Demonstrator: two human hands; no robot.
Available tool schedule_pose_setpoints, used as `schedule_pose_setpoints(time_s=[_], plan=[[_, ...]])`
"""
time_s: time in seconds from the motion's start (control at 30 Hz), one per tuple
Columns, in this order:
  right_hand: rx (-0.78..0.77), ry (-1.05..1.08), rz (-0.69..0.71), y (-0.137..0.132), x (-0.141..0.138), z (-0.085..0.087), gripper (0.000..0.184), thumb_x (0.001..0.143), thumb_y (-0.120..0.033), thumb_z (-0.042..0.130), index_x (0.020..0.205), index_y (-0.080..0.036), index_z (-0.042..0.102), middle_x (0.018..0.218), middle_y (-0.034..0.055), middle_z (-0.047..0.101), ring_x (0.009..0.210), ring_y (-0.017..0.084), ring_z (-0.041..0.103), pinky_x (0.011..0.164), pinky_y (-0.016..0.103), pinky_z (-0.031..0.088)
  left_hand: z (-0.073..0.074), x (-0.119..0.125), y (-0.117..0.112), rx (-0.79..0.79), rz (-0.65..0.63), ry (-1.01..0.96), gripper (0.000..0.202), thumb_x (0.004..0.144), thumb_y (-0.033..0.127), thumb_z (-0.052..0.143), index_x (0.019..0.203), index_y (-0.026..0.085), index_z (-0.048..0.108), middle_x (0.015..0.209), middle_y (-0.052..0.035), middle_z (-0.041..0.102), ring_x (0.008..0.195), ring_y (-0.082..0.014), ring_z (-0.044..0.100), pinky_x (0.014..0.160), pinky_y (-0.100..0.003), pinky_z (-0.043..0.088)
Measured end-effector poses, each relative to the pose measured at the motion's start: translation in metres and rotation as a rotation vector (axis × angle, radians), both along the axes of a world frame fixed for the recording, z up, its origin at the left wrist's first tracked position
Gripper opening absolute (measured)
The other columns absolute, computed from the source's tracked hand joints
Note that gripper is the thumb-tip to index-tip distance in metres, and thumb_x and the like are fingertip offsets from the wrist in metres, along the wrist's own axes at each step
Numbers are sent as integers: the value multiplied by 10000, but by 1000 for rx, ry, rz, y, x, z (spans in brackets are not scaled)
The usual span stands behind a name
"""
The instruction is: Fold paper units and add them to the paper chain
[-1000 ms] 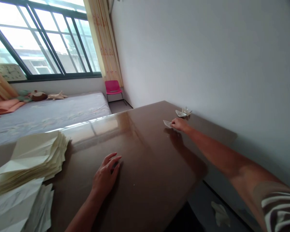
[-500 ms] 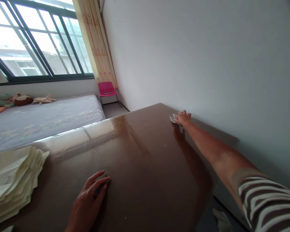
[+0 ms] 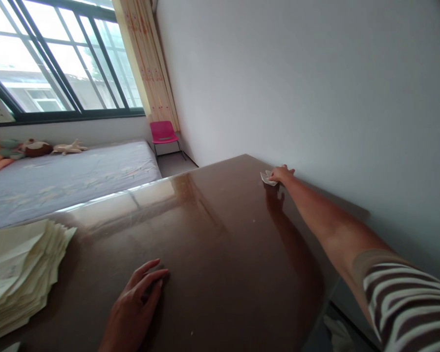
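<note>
My right hand (image 3: 281, 174) is stretched far across the brown table (image 3: 220, 244) to its back right corner by the wall. Its fingers are closed on small white folded paper pieces (image 3: 267, 178), which show only at their left edge beside the hand. My left hand (image 3: 134, 309) lies flat on the tabletop near the front, fingers spread, holding nothing. A thick stack of cream paper sheets (image 3: 16, 274) sits at the table's left edge, a short way left of my left hand.
A white wall runs along the table's right side. Behind the table stands a bed (image 3: 69, 178) with soft toys (image 3: 49, 147) on it, a pink chair (image 3: 163, 134) in the corner, a window and a yellow curtain (image 3: 146, 63). White crumpled paper (image 3: 335, 335) lies on the floor.
My right hand moved the folded paper from the open tabletop back to the pieces by the wall and now covers them. My left hand stayed flat. The view shifted right.
</note>
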State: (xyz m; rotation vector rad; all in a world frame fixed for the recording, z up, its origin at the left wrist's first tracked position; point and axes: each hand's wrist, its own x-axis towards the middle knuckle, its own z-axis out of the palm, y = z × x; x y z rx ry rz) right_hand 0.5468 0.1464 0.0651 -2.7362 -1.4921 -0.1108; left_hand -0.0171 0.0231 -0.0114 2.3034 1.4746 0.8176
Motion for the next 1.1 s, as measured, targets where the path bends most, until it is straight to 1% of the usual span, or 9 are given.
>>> schedule_pose_setpoints(time_s=[0.13, 0.23, 0.3, 0.47, 0.6, 0.7, 0.8, 0.97, 1.1], plan=[[175, 10, -10, -19, -10, 34, 395, 911, -433, 439, 1033, -160, 698, 1116, 176, 622, 1171, 322, 400, 865, 473, 337, 1, 2, 0, -3, 1, 20, 286, 824, 472, 497, 935, 317, 712, 1226, 0, 610, 579, -107, 630, 610, -255, 566], [291, 7, 75, -39, -46, 40, 528, 980, -389, 231, 1127, -92, 642, 1167, 216, 601, 1059, 257, 492, 787, 356, 361, 4, 4, 0, -16, -10, 23, 289, 836, 452, 482, 930, 305, 712, 1224, -8, 609, 625, -119, 642, 633, -268, 564], [278, 66, 224, -54, -92, 27, 471, 940, -462, 355, 961, -135, 694, 959, 129, 687, 829, 179, 573, 683, 265, 367, 6, 6, -1, -32, -13, 31, 287, 845, 429, 471, 940, 297, 708, 1227, -13, 606, 665, -128, 650, 655, -280, 564], [102, 565, 940, -103, -248, -31, 426, 886, -495, 454, 654, -179, 620, 555, -1, 614, 491, 106, 493, 502, 221, 300, 12, 14, -13, -16, -18, -13, 247, 860, 308, 477, 922, 272, 713, 1110, -23, 659, 927, -183, 653, 844, -332, 536], [103, 662, 1170, -134, -325, -56, 432, 893, -486, 434, 605, -184, 547, 533, -14, 562, 497, 103, 440, 508, 230, 277, 14, 19, -22, 32, -30, -51, 249, 855, 178, 483, 940, 242, 708, 1045, -36, 679, 984, -175, 623, 914, -323, 497], [233, 626, 1125, -136, -343, -63, 437, 887, -486, 429, 573, -186, 484, 514, -20, 493, 501, 106, 396, 516, 245, 260, 27, 19, -31, 63, -28, 70, 286, 860, 141, 461, 988, 241, 697, 1017, -37, 682, 963, -172, 614, 881, -306, 502], [275, 672, 1110, -135, -341, -67, 428, 899, -479, 408, 587, -189, 458, 528, -25, 474, 512, 108, 399, 528, 247, 272, 58, 13, -45, 129, 33, 307, 299, 872, 162, 456, 1047, 260, 678, 1122, -49, 658, 1049, -220, 575, 875, -347, 491], [291, 676, 1126, -137, -336, -67, 415, 895, -470, 407, 585, -195, 430, 522, -34, 434, 511, 110, 395, 532, 248, 274, 112, -39, -59, 76, 486, 589, 404, 857, 348, 530, 1224, 185, 571, 1348, -176, 500, 1205, -362, 453, 897, -485, 445], [300, 659, 1138, -138, -337, -67, 417, 890, -480, 403, 582, -199, 425, 516, -36, 418, 502, 113, 381, 535, 256, 271, 118, -96, -58, -246, 796, 649, 701, 821, 486, 534, 1348, 41, 411, 1344, -296, 454, 1184, -418, 473, 892, -514, 431]])
